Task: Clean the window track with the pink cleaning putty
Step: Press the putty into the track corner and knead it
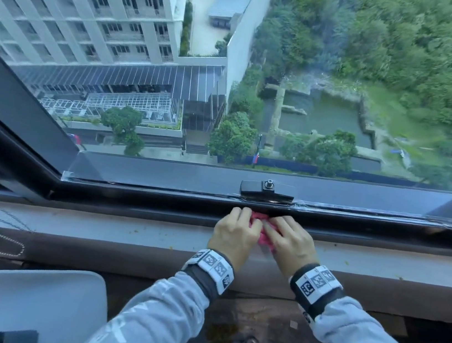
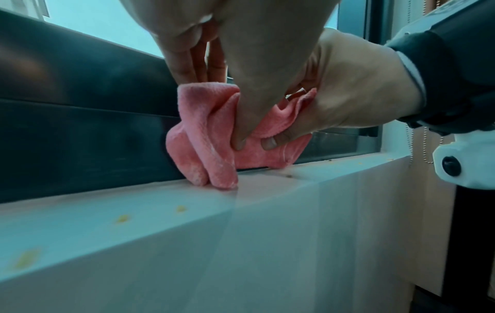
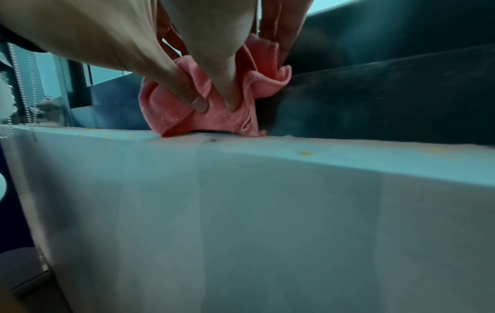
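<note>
The pink cleaning piece (image 1: 260, 238) looks like a bunched microfibre cloth with a stitched hem. It sits at the inner edge of the dark window track (image 1: 156, 202), just below the black latch (image 1: 267, 190). My left hand (image 1: 235, 230) and right hand (image 1: 289, 238) hold it together, side by side. In the left wrist view my left hand (image 2: 254, 84) digs its thumb into the pink cloth (image 2: 203, 135), with its fingers behind it against the frame. In the right wrist view my right hand (image 3: 230, 63) pinches the pink cloth (image 3: 171, 114) the same way. The cloth's lower folds touch the sill.
The pale sill (image 1: 95, 225) in front of the track carries scattered yellowish crumbs (image 2: 123, 218). A white chair (image 1: 26, 303) stands at lower left. A beaded blind chain (image 2: 426, 144) hangs at the right end of the window. Far below outside are buildings and trees.
</note>
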